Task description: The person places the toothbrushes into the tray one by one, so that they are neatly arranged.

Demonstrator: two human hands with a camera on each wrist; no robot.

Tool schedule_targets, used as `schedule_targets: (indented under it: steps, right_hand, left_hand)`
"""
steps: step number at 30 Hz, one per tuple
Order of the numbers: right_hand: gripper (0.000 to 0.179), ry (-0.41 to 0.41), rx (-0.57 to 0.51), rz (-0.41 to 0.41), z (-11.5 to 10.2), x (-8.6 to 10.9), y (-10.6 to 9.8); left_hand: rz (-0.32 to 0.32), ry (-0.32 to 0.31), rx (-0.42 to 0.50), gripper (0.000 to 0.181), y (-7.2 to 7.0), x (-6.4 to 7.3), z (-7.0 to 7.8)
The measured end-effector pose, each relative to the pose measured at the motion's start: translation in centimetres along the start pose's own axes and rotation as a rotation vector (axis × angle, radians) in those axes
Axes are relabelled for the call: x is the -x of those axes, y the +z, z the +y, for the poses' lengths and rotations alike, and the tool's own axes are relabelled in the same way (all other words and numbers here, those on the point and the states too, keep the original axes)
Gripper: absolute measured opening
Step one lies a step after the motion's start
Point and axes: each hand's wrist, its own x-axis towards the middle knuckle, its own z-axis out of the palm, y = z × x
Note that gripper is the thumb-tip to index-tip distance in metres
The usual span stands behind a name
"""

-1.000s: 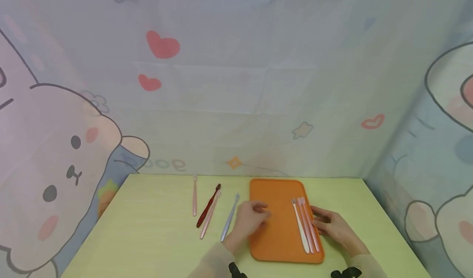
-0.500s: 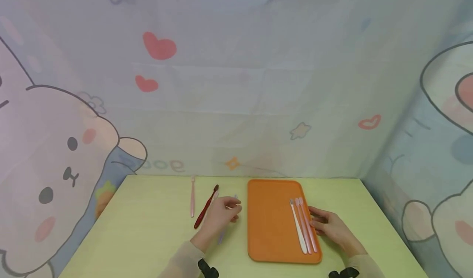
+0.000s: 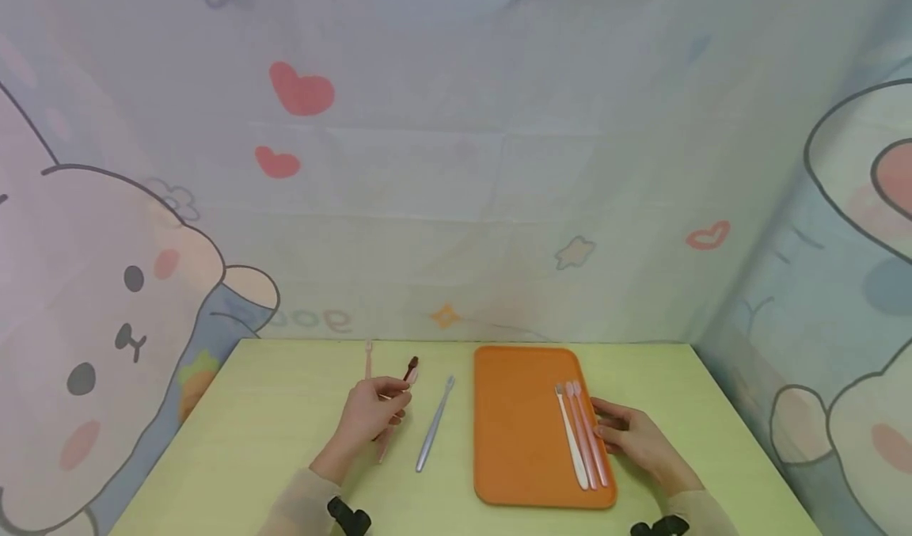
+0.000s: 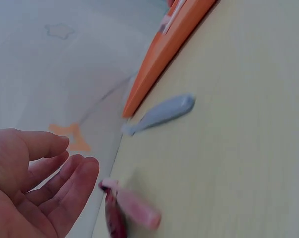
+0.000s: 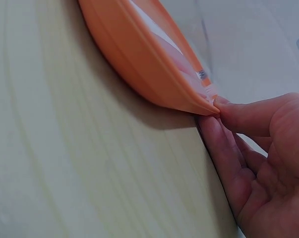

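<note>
As the pale, wood-grained table [image 3: 228, 449] bears it, the orange tray [image 3: 516, 425] looks like light, stiff plastic, its raised rim [image 5: 147, 57], pinched by the right hand [image 3: 641, 439], an easy hold. The left hand [image 3: 365, 413], fingers loosely curved round nothing, hovers near a dark red toothbrush [image 4: 115, 217] and a pink toothbrush [image 4: 137, 208]; a blue toothbrush [image 3: 431, 435] lies nearer the tray. A white toothbrush [image 3: 573, 445] and two pink toothbrushes [image 3: 583, 437] lie on it. All seem rigid, slick, probably best lifted by their thicker handles [image 4: 176, 106].

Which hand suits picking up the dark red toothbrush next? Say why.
Probably the left hand: it is empty and near the dark red toothbrush, while the right hand pinches the edge of the orange tray.
</note>
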Motion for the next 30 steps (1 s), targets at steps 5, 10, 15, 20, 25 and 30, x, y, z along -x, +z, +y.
schedule_targets:
  steps: [5, 10, 15, 20, 25, 30]
  right_hand:
    - [0.063, -0.011, -0.006, -0.011, -0.1, 0.0, 0.1]
    - [0.063, -0.013, -0.011, -0.022, -0.3, 0.2, 0.1]
    - [0.063, -0.017, -0.026, -0.028, -0.3, 0.3, -0.1]
    - [0.064, -0.020, -0.024, -0.035, -0.1, 0.3, -0.2]
    - [0.063, 0.008, -0.005, -0.009, 0.0, 0.1, -0.1]
    - [0.063, 0.029, 0.004, 0.005, 0.0, -0.1, 0.0]
  left_hand:
    - [0.059, -0.039, -0.002, 0.024, -2.6, -0.2, -0.6]
    - [0.112, -0.058, -0.021, 0.029, -5.1, -0.6, -1.5]
    - [0.148, -0.085, -0.051, 0.030, -6.5, -1.2, -2.3]
    - [0.168, -0.131, -0.040, 0.032, -7.2, -1.8, -3.1]
    - [0.171, -0.155, -0.026, 0.033, -7.4, -2.5, -3.6]
    - [0.172, -0.162, -0.048, 0.034, -7.1, -3.2, -3.9]
